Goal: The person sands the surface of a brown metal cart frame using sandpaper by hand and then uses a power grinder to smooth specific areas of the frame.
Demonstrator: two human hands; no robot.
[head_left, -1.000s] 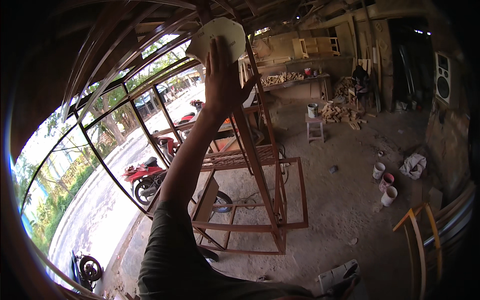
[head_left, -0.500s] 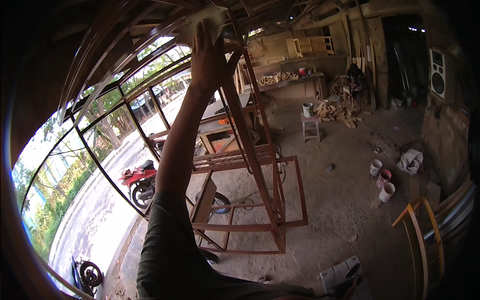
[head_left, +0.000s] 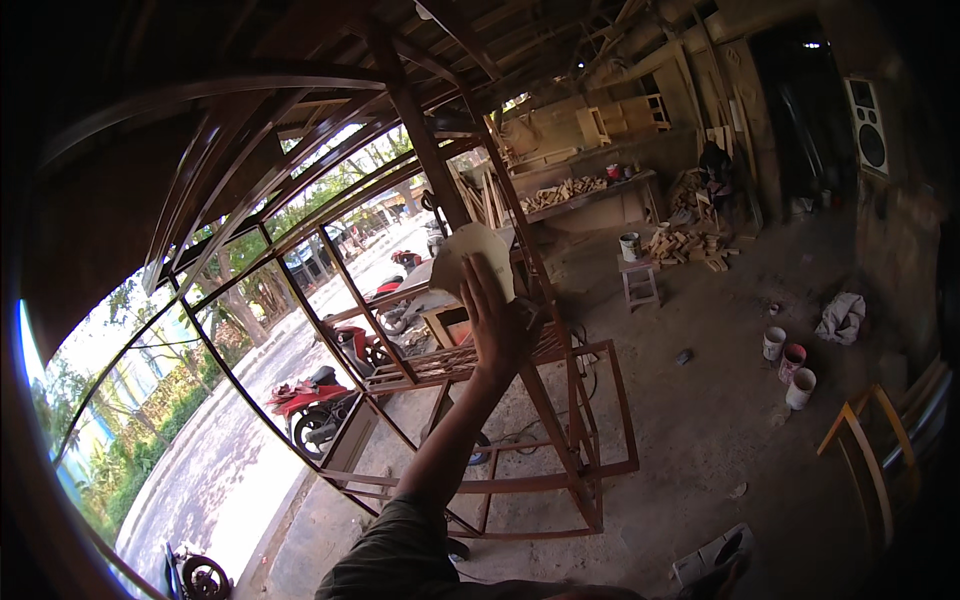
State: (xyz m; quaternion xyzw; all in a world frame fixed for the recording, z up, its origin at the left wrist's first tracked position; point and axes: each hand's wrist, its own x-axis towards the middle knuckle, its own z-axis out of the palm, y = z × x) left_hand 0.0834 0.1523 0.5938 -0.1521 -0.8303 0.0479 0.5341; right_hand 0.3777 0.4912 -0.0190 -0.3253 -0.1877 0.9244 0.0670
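Note:
My left hand (head_left: 495, 325) is raised in front of me, the arm in an olive sleeve coming up from the lower edge. Its fingers press a pale round-edged sheet of sandpaper (head_left: 468, 258) flat against a slanted reddish-brown wooden post (head_left: 425, 150) of a tall open frame (head_left: 590, 470). My right hand is out of view.
The frame's curved rails (head_left: 250, 190) arch over the left side. Red motorbikes (head_left: 310, 400) stand on the road outside. Three paint cans (head_left: 790, 360), a cloth (head_left: 842, 318), a stool with a bucket (head_left: 636, 270), a woodpile (head_left: 690, 245) and a chair frame (head_left: 870, 450) are on the right.
My left hand has slid the sandpaper down the post, from high near the top of the picture to mid-height. The view has tilted with it.

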